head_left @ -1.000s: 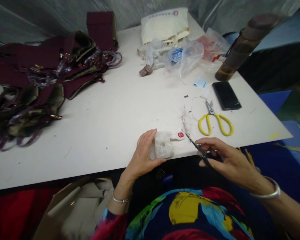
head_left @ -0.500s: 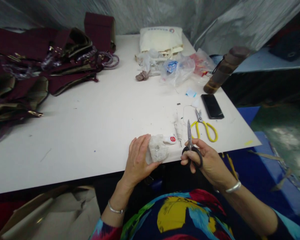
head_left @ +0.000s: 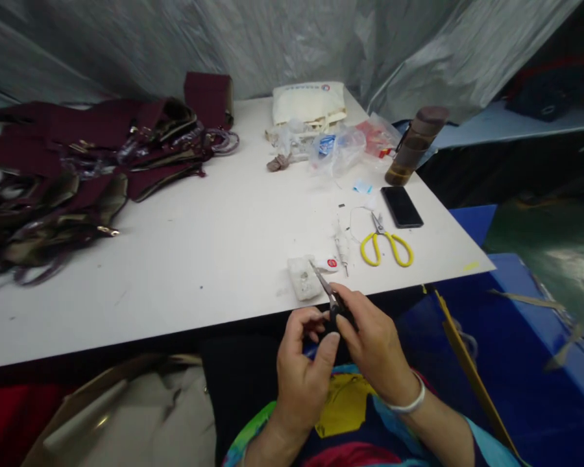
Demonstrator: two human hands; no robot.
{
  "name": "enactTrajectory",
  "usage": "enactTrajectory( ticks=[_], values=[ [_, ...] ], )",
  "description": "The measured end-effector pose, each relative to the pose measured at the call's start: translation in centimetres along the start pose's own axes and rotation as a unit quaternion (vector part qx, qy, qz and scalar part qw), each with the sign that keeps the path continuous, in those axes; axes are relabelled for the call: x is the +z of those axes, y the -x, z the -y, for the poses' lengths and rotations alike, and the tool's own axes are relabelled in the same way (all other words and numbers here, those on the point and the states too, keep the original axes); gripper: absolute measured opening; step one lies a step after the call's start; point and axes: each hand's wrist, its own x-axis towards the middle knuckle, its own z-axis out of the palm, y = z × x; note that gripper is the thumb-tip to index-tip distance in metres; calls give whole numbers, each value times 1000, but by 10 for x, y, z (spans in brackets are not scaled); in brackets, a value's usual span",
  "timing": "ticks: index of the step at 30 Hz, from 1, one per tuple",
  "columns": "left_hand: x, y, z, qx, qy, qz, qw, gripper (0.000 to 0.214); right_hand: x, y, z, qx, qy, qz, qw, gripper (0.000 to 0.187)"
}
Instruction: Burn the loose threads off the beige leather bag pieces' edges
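Observation:
Both of my hands are together just below the near edge of the white table (head_left: 214, 246). My right hand (head_left: 370, 334) grips the black handles of small dark scissors (head_left: 327, 293), whose blades point up and left over the table edge. My left hand (head_left: 304, 363) is curled beside it, fingers touching the same handles. A whitish lump (head_left: 302, 277) lies on the table just beyond the blade tips, next to a small white tube with a red label (head_left: 328, 263).
Yellow-handled scissors (head_left: 387, 243), a black phone (head_left: 401, 206) and a brown bottle (head_left: 416, 146) sit at the right. Plastic bags (head_left: 338, 146) and a cream cloth bag (head_left: 309, 104) lie at the back. Maroon bag parts (head_left: 78, 162) are heaped at the left.
My left hand let go of the whitish lump and came back to the scissors at my right hand. The scissors' blades swung from pointing away to pointing up-left.

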Motion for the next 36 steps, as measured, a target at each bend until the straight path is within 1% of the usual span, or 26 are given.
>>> enactTrajectory(
  ticks=[1,3,5,8,11,12,14,16,18,19,20,21,22,23,24,25,26,27,29,31,32,34,36],
  values=[
    [4,4,0,-23,16,-19,999,23,2,3,3,-30,32,10,999,47],
    [6,8,1,-61,46,-55,996,21,5,7,8,-71,74,25,994,53],
    [2,10,1,-87,75,-61,992,20,8,11,13,-95,92,41,990,60],
    [-6,18,1,-84,77,-48,992,16,10,18,20,-116,87,78,986,70],
    [-15,29,1,-75,75,-69,992,13,9,24,25,-144,49,103,983,74],
    [-17,33,1,-82,91,-77,990,14,9,26,25,-159,32,103,981,73],
    [-20,38,2,-110,144,-73,981,19,9,28,24,-185,-7,93,978,67],
    [-23,42,2,-146,211,-66,964,28,9,31,21,-202,-38,66,976,55],
    [-25,44,1,-173,270,-89,943,34,10,32,19,-204,-64,38,976,42],
    [-27,45,0,-178,290,-112,934,36,10,32,18,-190,-83,22,978,36],
    [-29,46,-1,-178,299,-130,928,37,9,32,18,-160,-110,8,981,29],
    [-32,48,-3,-178,297,-139,928,38,8,31,19,-109,-150,5,983,25],
    [-35,51,-4,-180,291,-134,930,38,7,31,20,-43,-203,17,978,25],
    [-38,55,-5,-185,282,-123,933,39,5,32,20,32,-260,46,964,30],
    [-41,60,-7,-193,274,-107,936,39,4,34,21,104,-314,95,939,35],
    [-43,66,-8,-203,270,-90,937,39,3,37,22,163,-359,153,906,39],
    [-44,72,-9,-215,269,-75,936,39,2,41,22,202,-390,205,875,39],
    [-46,78,-9,-230,272,-59,933,39,2,46,22,226,-409,242,850,37],
    [-48,89,-8,-269,292,-17,918,38,1,57,24,257,-424,278,823,37],
    [-50,96,-4,-315,337,36,887,39,0,66,26,292,-437,294,798,43],
    [-51,99,-1,-331,360,60,870,39,-1,68,27,314,-447,305,780,46],
    [-53,102,3,-339,393,101,849,41,-5,71,29,349,-469,335,739,50],
    [-55,103,6,-335,393,128,846,41,-10,73,30,362,-483,370,706,49]
  ],
)
